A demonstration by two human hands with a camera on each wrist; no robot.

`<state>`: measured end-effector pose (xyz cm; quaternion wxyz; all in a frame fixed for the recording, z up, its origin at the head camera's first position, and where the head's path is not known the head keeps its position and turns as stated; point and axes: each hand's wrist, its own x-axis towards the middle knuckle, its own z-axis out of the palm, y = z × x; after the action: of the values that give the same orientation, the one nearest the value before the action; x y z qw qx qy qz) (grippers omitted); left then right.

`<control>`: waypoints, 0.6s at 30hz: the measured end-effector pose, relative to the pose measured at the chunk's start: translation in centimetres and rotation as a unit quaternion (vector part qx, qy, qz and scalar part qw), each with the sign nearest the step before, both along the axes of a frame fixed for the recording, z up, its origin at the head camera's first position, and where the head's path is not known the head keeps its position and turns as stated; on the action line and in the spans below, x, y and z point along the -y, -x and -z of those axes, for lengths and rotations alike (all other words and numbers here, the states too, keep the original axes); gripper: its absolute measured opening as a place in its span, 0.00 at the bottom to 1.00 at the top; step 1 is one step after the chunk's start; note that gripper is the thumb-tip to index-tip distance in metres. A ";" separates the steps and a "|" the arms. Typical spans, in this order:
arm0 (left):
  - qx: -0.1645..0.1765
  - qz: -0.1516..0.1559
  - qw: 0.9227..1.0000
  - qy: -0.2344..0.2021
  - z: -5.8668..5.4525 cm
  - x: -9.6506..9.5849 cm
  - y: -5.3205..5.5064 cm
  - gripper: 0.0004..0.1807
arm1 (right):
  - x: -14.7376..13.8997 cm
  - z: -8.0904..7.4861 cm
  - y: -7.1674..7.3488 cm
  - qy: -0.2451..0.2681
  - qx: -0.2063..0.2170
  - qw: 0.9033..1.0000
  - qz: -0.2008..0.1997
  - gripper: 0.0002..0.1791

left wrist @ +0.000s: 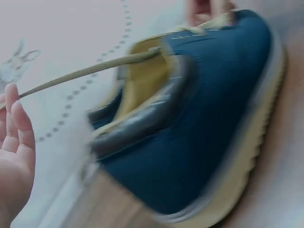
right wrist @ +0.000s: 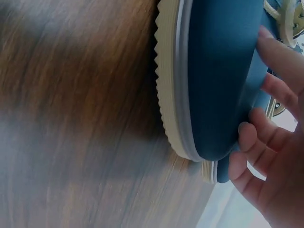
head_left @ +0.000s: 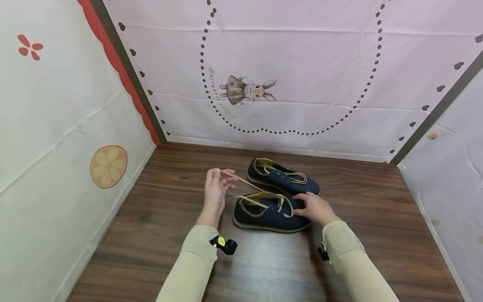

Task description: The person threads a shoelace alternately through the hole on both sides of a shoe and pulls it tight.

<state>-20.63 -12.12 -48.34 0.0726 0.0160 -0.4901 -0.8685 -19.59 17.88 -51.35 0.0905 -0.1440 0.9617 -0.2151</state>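
A navy blue lace-up shoe [head_left: 279, 221] with a beige sole lies on the wooden surface, toe to the right. My left hand [head_left: 216, 192], behind its heel, pinches one end of a beige shoelace [head_left: 249, 183] and draws it out in a line from the eyelets. In the left wrist view that lace [left wrist: 90, 70] runs over the shoe's yellow lining. At the toe, my right hand [head_left: 318, 209] grips the front of the shoe, thumb on the upper and fingers curled along the far side. Another part of the lace hangs loose over the upper.
A matching navy shoe [head_left: 277, 178] lies just behind, its lace looped loosely on top. Dark wooden boards [head_left: 158, 235] stretch around both shoes. Printed cloth [head_left: 302, 75] stands at the back, with more cloth at the left and right sides.
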 end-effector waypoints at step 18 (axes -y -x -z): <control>0.017 -0.081 0.996 -0.023 -1.8 4.6 0.3 0.10 | 0.6 -0.3 0.1 -0.018 0.008 0.999 0.027 0.26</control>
<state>-20.89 -16.74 -46.52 0.1340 0.0718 -0.4679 -0.8706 -19.66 17.30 -51.10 0.0953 -0.1140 0.9681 -0.2016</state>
